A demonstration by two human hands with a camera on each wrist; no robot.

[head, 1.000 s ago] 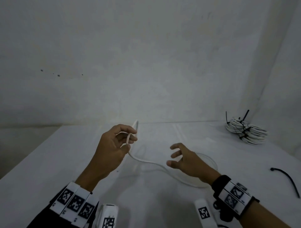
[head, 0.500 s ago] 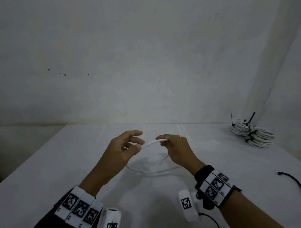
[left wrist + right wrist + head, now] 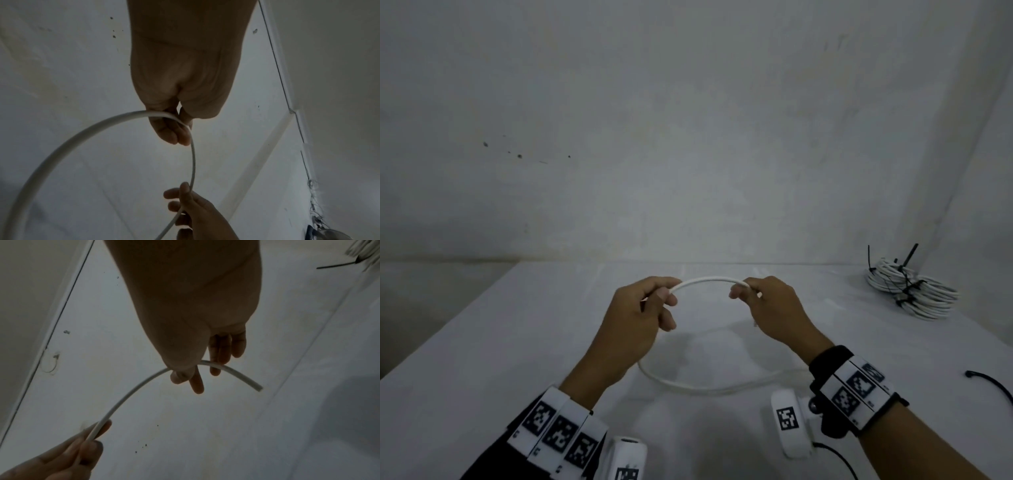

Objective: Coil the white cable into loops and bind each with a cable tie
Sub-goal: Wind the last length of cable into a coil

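Note:
A white cable (image 3: 710, 281) arches in the air between my two hands above the white table (image 3: 482, 359). My left hand (image 3: 654, 301) pinches it at the arch's left end, and from there the cable drops and curves along the table (image 3: 688, 385). My right hand (image 3: 748, 291) pinches it close to its cut end (image 3: 259, 388), which pokes out past the fingers. In the left wrist view the cable (image 3: 86, 134) sweeps round in a big loop from my left hand (image 3: 176, 128) to my right hand (image 3: 185, 199).
A pile of coiled white cables (image 3: 912, 291) bound with black ties sits at the back right, near the wall corner. A loose black cable tie (image 3: 993, 385) lies at the table's right edge. The wall stands close behind the table.
My right hand came over from the table and took hold of the cable near its end. Both hands then rose and moved apart, stretching the cable into an arch.

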